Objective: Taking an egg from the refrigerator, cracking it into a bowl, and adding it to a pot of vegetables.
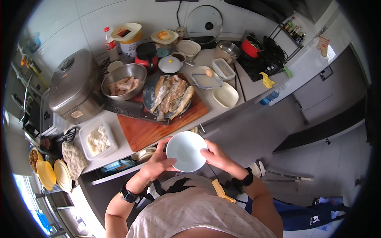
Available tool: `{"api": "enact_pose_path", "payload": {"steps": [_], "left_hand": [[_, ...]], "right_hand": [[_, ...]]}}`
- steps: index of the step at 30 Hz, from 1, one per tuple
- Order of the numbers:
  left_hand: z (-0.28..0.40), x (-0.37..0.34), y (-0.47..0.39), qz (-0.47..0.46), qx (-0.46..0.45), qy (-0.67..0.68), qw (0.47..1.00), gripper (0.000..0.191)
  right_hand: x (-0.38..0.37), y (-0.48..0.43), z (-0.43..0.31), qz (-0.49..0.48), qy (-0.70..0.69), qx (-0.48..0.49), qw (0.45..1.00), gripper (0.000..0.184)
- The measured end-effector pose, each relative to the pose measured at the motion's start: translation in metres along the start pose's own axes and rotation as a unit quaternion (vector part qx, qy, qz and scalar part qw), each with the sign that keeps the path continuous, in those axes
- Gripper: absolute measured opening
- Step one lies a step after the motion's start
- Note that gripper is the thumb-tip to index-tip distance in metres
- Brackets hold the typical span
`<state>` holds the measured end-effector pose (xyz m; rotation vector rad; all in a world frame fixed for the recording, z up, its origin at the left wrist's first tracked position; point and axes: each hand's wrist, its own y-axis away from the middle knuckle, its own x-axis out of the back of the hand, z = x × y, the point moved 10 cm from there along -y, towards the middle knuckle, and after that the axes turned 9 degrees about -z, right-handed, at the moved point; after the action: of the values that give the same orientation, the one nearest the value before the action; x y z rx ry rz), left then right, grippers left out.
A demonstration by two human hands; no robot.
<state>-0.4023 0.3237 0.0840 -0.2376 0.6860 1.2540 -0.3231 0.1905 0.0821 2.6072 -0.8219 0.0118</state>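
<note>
My left hand (159,162) and my right hand (217,153) hold a white bowl (187,151) between them by its rim, tilted so that its bare inside shows. Beyond the bowl is an open drawer (117,172) with containers in it. A red-brown wooden cutting board (135,131) lies on the counter above the drawer. On the board stands a dark plate with several floured fish (172,96). A black cleaver (125,108) lies beside the plate. A steel bowl (131,70) of raw meat pieces stands behind the cleaver.
A plastic box of white food (98,141) and a large steel cooker (74,89) stand at left. Right of the board are a cream dish (225,94), an egg (209,73) on a lidded container and long chopsticks (239,80). A red pot (251,46) sits on the black hob.
</note>
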Motion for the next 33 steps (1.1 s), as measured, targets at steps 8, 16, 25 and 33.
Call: {"api": "enact_pose_path", "payload": {"steps": [8,16,25,33], "left_hand": [[0.009,0.0,-0.076,0.027,-0.012,0.022,0.999,0.065],[-0.021,-0.021,-0.196,0.099,0.019,0.064,0.993,0.061],[-0.029,-0.025,-0.276,0.194,0.011,0.041,0.98,0.064],[-0.033,-0.021,-0.353,0.155,0.003,0.009,0.988,0.065]], "right_hand": [[0.176,-0.046,-0.01,0.022,0.27,0.022,0.962,0.045],[0.289,-0.087,0.04,-0.041,0.562,0.222,0.796,0.016],[0.364,-0.036,-0.036,-0.08,0.49,0.322,0.806,0.013],[0.457,-0.069,0.06,0.058,0.536,0.165,0.826,0.005]]}}
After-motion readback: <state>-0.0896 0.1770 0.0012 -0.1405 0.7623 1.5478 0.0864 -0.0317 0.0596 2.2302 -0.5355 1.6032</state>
